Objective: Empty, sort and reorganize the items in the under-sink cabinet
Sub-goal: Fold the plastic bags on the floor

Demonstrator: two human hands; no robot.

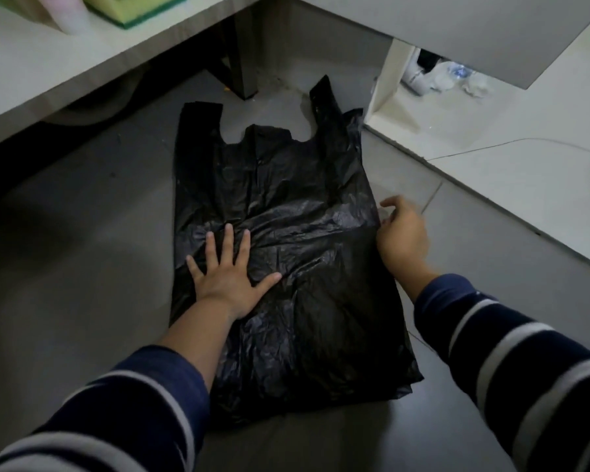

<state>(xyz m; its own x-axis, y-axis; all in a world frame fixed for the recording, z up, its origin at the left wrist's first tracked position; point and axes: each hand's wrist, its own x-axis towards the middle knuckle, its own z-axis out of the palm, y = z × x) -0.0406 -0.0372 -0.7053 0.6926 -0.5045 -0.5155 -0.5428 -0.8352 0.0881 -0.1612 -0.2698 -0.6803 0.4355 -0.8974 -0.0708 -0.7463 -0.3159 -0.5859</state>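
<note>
Lying flat on the grey floor at mid-frame, the black plastic bag (286,253) looks feather-light, limp and slippery, best taken by its two handle loops or a side edge. Left hand (227,275) presses it down, fingers spread wide; right hand (402,238) curls at its right edge, blurred, so its grip I cannot tell. Clutter inside the open cabinet (385,100), upper right, is unclear.

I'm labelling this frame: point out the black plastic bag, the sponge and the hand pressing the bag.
black plastic bag (286,185): head view, upper middle panel.
sponge (140,8): head view, yellow side.
left hand (229,274): head view, back of hand.
</note>
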